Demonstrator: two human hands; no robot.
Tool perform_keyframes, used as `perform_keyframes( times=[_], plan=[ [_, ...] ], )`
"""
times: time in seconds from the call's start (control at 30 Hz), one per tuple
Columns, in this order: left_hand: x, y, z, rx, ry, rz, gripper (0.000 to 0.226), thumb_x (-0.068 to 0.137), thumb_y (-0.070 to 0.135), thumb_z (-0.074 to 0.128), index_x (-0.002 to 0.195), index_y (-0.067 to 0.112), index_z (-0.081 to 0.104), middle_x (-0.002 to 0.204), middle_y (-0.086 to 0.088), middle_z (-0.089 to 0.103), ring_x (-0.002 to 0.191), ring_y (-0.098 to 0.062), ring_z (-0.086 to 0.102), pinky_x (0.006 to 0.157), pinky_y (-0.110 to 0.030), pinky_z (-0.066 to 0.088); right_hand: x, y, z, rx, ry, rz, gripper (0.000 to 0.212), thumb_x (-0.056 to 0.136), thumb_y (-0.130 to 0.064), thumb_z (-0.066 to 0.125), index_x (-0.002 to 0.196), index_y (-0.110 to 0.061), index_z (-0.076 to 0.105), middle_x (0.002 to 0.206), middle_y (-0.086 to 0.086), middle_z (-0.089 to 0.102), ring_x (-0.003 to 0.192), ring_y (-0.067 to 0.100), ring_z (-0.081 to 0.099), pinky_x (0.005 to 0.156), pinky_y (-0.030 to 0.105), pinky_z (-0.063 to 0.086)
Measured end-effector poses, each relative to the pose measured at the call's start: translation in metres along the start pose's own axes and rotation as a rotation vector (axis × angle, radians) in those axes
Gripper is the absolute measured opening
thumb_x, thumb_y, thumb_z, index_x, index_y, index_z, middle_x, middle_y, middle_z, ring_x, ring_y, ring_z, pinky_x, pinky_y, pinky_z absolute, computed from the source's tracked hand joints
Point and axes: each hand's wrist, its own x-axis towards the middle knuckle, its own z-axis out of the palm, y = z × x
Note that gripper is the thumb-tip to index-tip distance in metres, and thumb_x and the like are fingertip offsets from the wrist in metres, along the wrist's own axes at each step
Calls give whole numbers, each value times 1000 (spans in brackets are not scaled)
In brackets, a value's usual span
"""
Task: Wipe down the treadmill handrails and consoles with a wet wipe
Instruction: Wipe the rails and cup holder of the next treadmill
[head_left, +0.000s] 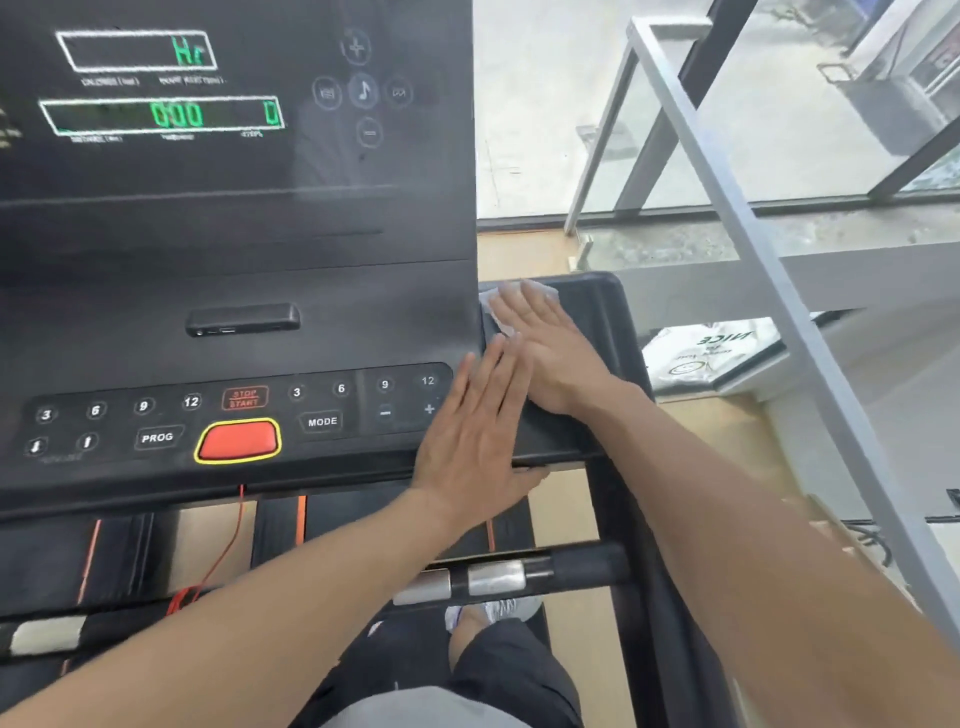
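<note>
Both bare forearms reach forward. The left hand (475, 431) lies flat, fingers straight and together (palm down). The right hand (545, 353) is flat too, its fingers extended just beyond the left fingertips.

The console (234, 234) shows green "Hr" on its upper display (137, 50) and "000" and "0" on the lower display (162, 114). Its button panel (234, 415) reads 3, 6, 9, 12, "STOP START", "PROG", "MODE". A bag (706, 353) reads "NICE".

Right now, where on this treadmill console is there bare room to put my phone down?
The flat ledge between the small port bar and the wet wipe is bare. The right wing is crowded: right hand presses the wipe, left hand lies flat beside it. The button panel has no free patch.
</note>
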Motion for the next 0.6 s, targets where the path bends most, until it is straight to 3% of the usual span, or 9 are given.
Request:
perform_keyframes(
  times=[0.07,0.13,0.2,0.37,0.47,0.53,0.6],
  plan=[
    [3,1,0,1,34,-19,124,82,79,49,158,-2,-5,168,-20,-6,156,-31,-7,126,-52,7,-23,-10,9,33,4,-108,60,109,-36,14,163,-16,-3,171,3,-8,156,15,-17,128,39,-2],
    [1,3,1,-60,121,-27,112,87,59,54,158,-2,-6,168,-19,0,156,-32,0,125,-54,13,-64,-18,19,34,7,-163,62,108,-33,18,163,-16,-4,171,2,-7,156,15,-15,129,38,-2],
    [3,3,1,-99,142,-50,110,84,42,60,158,1,-11,169,-17,-2,157,-31,0,126,-53,9,-99,-21,28,25,2,-138,64,105,-33,19,163,-17,-2,171,1,-8,156,13,-15,129,37,0],
    [5,2,-9,-200,13,-44,125,80,67,63,159,4,-12,169,-10,-14,156,-25,-12,126,-44,-3,-104,-9,35,-105,116,37,62,104,-34,22,161,-10,21,169,9,15,158,20,7,126,42,13],
    [15,-3,-16,-233,-2,-33,137,74,81,64,159,4,-10,169,-8,-14,156,-23,-13,127,-44,-3,-71,21,16,-89,152,210,65,105,-42,12,163,-13,9,170,6,6,158,18,0,128,41,5],
    [26,-8,-18,-277,59,0,124,82,69,65,159,0,-4,170,-11,-7,157,-24,-8,127,-46,0,-39,32,1,-42,127,269,65,106,-46,8,163,-15,3,171,1,-3,157,16,-9,128,38,-6],
    [32,-11,-16,-377,154,11,98,93,42,61,158,-4,4,169,-14,0,157,-26,-3,127,-50,4,-10,21,-4,-11,108,261,63,108,-45,9,164,-17,0,171,0,-7,157,16,-13,127,38,-10]
  ],
)
